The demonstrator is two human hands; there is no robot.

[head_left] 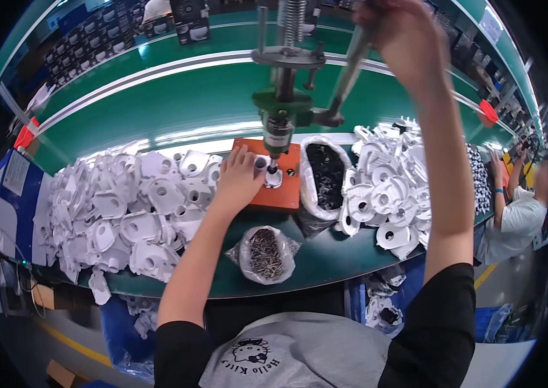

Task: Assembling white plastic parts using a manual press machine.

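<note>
A hand press with a green head (280, 103) and a large spring stands over an orange block (280, 200). Its spindle reaches down to a white plastic part (274, 178) lying on that block. My left hand (240, 176) rests at the block's left side, its fingers closed on the white part's edge, partly hiding it. Raised high at the upper right, my right hand (406, 42) is wrapped round the top of the press lever (351, 61), slightly blurred. Just in front of the block sits a clear bag of metal screws (266, 255).
Heaps of white plastic parts (109, 204) cover the left, with more white parts (384, 184) on the right. A bag of small black pieces (324, 174) stands right of the block. Blue bins (122, 336) sit below the table edge. Another person (519, 213) works at far right.
</note>
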